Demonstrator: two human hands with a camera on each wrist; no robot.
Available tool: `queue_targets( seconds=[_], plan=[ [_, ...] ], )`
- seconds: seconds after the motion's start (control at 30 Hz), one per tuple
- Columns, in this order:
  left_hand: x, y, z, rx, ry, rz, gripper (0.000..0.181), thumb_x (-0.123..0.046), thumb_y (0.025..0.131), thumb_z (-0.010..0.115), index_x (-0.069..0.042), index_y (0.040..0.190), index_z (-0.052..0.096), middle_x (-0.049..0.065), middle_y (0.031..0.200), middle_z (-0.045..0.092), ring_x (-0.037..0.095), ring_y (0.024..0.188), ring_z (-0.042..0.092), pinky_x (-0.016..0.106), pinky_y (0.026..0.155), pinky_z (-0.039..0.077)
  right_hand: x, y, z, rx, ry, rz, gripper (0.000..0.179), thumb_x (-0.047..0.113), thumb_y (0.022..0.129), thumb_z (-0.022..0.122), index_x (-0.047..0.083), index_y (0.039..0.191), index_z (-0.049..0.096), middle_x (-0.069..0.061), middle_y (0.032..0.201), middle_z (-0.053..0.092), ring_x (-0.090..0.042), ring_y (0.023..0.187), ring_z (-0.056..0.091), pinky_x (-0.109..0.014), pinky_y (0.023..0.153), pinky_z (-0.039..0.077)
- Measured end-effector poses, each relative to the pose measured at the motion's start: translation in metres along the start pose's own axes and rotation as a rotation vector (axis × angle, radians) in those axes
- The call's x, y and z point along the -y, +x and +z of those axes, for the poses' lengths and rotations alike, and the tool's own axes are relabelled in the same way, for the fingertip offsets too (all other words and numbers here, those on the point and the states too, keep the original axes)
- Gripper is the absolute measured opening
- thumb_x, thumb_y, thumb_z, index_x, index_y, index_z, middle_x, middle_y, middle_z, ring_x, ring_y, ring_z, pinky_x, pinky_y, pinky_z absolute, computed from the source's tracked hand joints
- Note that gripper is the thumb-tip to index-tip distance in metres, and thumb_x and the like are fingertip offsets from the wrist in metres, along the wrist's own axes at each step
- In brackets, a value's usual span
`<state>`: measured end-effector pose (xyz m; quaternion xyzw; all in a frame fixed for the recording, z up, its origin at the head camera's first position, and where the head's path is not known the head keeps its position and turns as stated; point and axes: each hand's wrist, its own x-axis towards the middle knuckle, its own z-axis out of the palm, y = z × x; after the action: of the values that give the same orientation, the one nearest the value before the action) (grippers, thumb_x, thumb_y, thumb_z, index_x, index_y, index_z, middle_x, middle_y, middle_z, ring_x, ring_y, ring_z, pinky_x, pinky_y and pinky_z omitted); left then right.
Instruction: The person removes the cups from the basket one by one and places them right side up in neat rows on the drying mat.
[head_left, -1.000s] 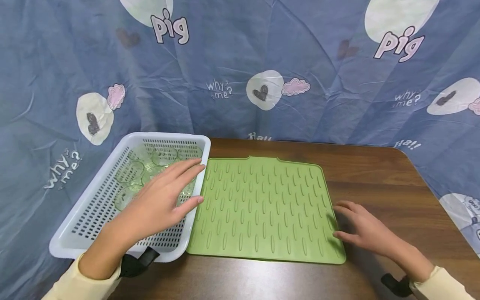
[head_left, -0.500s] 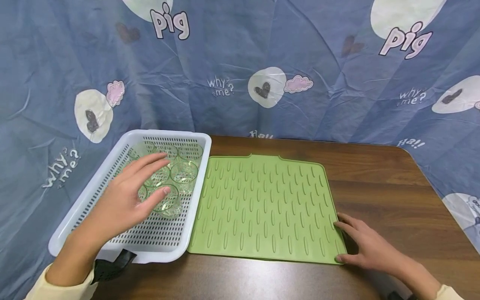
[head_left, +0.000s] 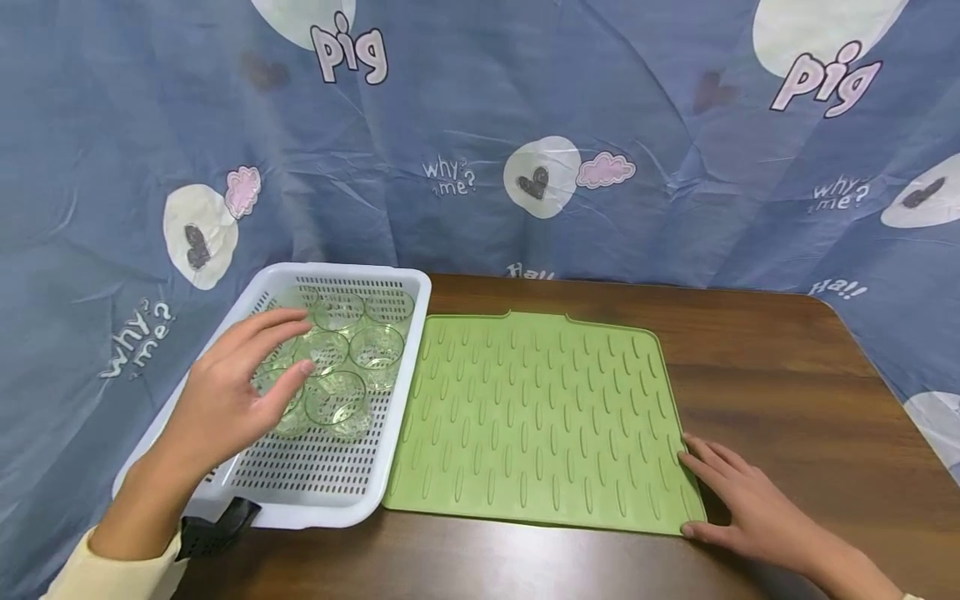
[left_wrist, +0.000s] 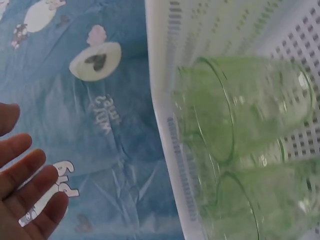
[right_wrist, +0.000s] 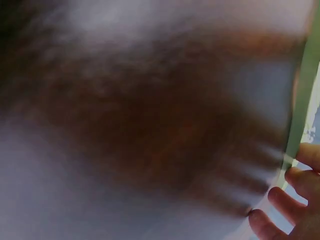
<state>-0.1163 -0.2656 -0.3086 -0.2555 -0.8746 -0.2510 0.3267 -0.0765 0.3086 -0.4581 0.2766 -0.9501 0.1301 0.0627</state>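
My left hand [head_left: 225, 392] is held above the left side of a white plastic basket [head_left: 318, 515], thumb and fingers spread, with nothing in its grasp. Several clear, green-tinted drinking glasses [head_left: 336, 402] stand in the basket, rims up; the hand hides part of the group. In the left wrist view, the glasses [left_wrist: 260, 105] are beside the basket wall, apart from my fingers [left_wrist: 35, 167]. My right hand [head_left: 753, 508] rests at the right edge of a ribbed green drying mat [head_left: 540, 429], thumb at its front corner. The right wrist view shows those fingertips [right_wrist: 295, 177] along the edge.
The mat lies flat on a brown wooden table [head_left: 772, 367], its left edge against the basket. Behind the table hangs a blue printed cloth [head_left: 480, 108], which also comes down on the left and right.
My left hand has moved left, away from the basket's right rim, uncovering several glasses. My right hand has come down toward the mat's front right corner and now touches its edge.
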Motion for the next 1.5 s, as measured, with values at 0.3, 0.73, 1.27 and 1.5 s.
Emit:
queue_targets(
  seconds=[0.3, 0.73, 1.27, 1.5],
  plan=[
    [0.02, -0.003, -0.009, -0.003, 0.007, -0.012, 0.038, 0.001, 0.075, 0.074, 0.0, 0.112, 0.071, 0.018, 0.114, 0.071, -0.013, 0.122, 0.05, 0.003, 0.109, 0.032, -0.002, -0.007, 0.005, -0.057, -0.009, -0.027, 0.093, 0.055, 0.065, 0.086, 0.006, 0.139, 0.056, -0.008, 0.153, 0.046, 0.013, 0.143, 0.01, -0.056, 0.079, 0.049],
    [0.052, -0.037, -0.03, 0.392, 0.17, -0.389, 0.043, -0.021, 0.09, 0.07, -0.004, 0.128, 0.061, 0.023, 0.128, 0.063, 0.041, 0.098, 0.065, 0.05, 0.078, 0.052, -0.002, -0.005, 0.011, -0.041, 0.002, -0.033, 0.093, 0.053, 0.065, 0.087, 0.006, 0.139, 0.055, -0.005, 0.156, 0.043, 0.02, 0.141, -0.001, -0.056, 0.079, 0.049],
    [0.079, -0.07, 0.002, 0.365, 0.106, -0.386, 0.082, -0.024, 0.07, 0.087, 0.008, 0.135, 0.049, 0.036, 0.132, 0.05, 0.055, 0.118, 0.048, 0.069, 0.093, 0.041, -0.007, -0.009, 0.01, -0.016, 0.034, 0.028, 0.092, 0.052, 0.066, 0.087, 0.012, 0.142, 0.053, -0.003, 0.154, 0.045, 0.024, 0.139, -0.004, -0.062, 0.076, 0.049],
    [0.084, -0.076, 0.008, 0.338, 0.155, -0.364, 0.081, -0.023, 0.062, 0.092, 0.004, 0.129, 0.055, 0.027, 0.117, 0.056, 0.033, 0.085, 0.058, 0.033, 0.06, 0.047, -0.007, -0.006, 0.011, -0.018, 0.055, 0.042, 0.092, 0.052, 0.065, 0.087, 0.012, 0.141, 0.053, -0.006, 0.153, 0.047, 0.024, 0.139, -0.003, -0.063, 0.079, 0.046]
  ],
)
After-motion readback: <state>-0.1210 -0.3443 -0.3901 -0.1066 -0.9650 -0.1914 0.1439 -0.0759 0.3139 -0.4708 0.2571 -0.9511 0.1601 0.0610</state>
